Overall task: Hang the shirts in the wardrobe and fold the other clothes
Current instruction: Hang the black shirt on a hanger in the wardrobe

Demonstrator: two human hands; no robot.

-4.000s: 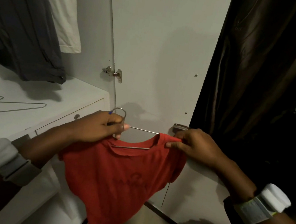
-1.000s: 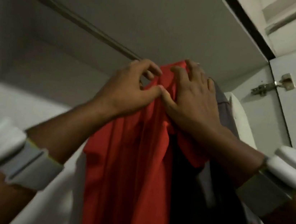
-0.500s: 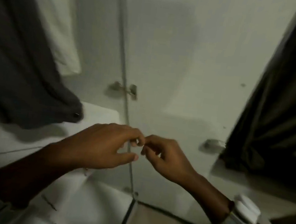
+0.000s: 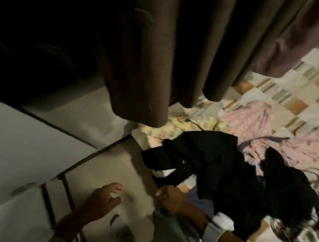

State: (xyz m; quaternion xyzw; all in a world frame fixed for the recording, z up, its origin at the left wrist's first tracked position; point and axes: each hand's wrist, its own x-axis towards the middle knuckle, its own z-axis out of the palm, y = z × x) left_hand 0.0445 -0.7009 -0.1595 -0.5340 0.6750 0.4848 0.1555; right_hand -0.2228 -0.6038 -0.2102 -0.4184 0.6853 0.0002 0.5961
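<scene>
We are gripping the black garment [image 4: 215,164] in our right hand [image 4: 172,201] | left hand [image 4: 103,200] hanging relaxed, holding nothing | pink clothes [image 4: 256,121] lying unfolded on the bed [image 4: 312,80].

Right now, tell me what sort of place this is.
Probably a bedroom: a patchwork bedspread with a heap of loose clothes, among them a black garment, dark brown curtains, and a tiled floor.

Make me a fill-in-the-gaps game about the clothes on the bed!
1. The big garment on top of the pile is ____ in colour.
2. The right hand is at the bed's edge; the ____ hand hangs over the floor, holding nothing.
3. A dark brown ____ hangs down above the bedsheet.

Missing words: black; left; curtain
</scene>
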